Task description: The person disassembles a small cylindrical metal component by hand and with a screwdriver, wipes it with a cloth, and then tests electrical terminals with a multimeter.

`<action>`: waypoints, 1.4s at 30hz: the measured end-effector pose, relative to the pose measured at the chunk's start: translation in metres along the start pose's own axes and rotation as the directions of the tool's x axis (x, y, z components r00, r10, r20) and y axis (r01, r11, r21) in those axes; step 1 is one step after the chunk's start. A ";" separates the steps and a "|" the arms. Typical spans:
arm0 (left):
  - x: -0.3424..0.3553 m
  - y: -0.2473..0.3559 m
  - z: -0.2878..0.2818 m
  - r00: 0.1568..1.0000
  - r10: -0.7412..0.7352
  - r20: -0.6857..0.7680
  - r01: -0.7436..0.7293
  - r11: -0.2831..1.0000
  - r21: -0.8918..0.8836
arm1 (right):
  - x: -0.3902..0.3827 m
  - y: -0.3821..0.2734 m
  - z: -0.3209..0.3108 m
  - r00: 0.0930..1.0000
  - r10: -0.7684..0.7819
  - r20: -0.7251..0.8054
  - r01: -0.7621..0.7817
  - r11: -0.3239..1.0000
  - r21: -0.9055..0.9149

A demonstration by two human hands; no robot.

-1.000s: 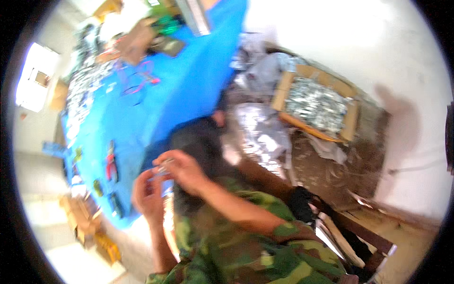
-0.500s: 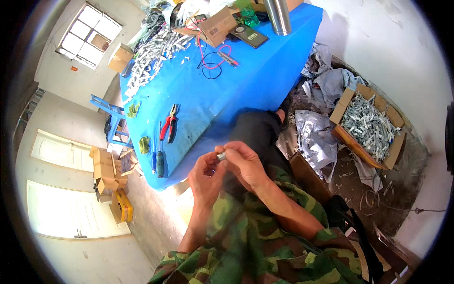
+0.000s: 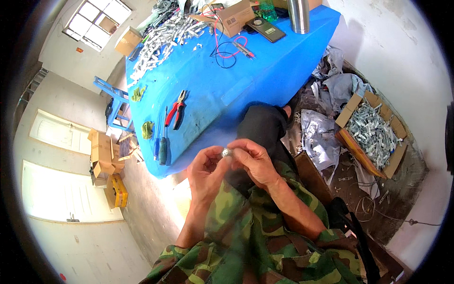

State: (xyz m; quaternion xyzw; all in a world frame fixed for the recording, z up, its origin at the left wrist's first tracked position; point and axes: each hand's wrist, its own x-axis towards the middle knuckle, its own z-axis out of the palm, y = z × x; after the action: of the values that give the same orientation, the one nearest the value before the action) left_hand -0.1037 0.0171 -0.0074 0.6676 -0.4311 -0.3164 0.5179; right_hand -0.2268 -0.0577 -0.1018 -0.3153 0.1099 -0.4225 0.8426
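Observation:
Between the fingertips of both hands, above my lap, is a small silvery metal piece (image 3: 226, 152); its exact kind is too small to make out. My left hand (image 3: 206, 166) pinches it from the left with thumb and index finger. From the other side, my right hand (image 3: 256, 163) grips it with thumb and fingers, hiding part of it. Beyond my hands, red-handled pliers (image 3: 177, 111) lie on the blue-covered table (image 3: 208, 106). Close to the table's near left edge is a screwdriver with a dark green handle (image 3: 162, 152).
A heap of silvery strips (image 3: 163, 45) covers the table's far left. Test leads (image 3: 243, 49), a cardboard box (image 3: 233, 19) and a steel flask (image 3: 299, 16) sit at the back. On the right, a carton of metal strips (image 3: 373, 132) stands beside plastic bags (image 3: 318, 137).
The silvery piece has been turned between my fingers and shows a rounder, brighter face. Both hands stay at it. The whole view has shifted slightly.

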 end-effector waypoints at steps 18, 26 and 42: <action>-0.008 -0.002 -0.009 0.985 0.159 -0.064 -0.157 0.987 0.042 | 0.000 0.008 0.012 0.999 0.041 0.028 -0.039 0.997 -0.067; -0.009 -0.008 -0.021 0.980 0.184 -0.068 -0.176 0.978 0.110 | 0.001 0.007 0.019 0.997 0.027 0.071 -0.019 0.993 -0.120; -0.014 -0.011 -0.050 0.992 -0.118 -0.045 0.104 0.963 -0.249 | -0.003 0.003 0.033 0.989 0.111 0.101 -0.089 0.976 -0.196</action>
State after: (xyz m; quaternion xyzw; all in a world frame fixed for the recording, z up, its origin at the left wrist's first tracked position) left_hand -0.0637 0.0517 -0.0055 0.6305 -0.3350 -0.3760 0.5907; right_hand -0.2120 -0.0394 -0.0780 -0.4118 0.1188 -0.3488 0.8334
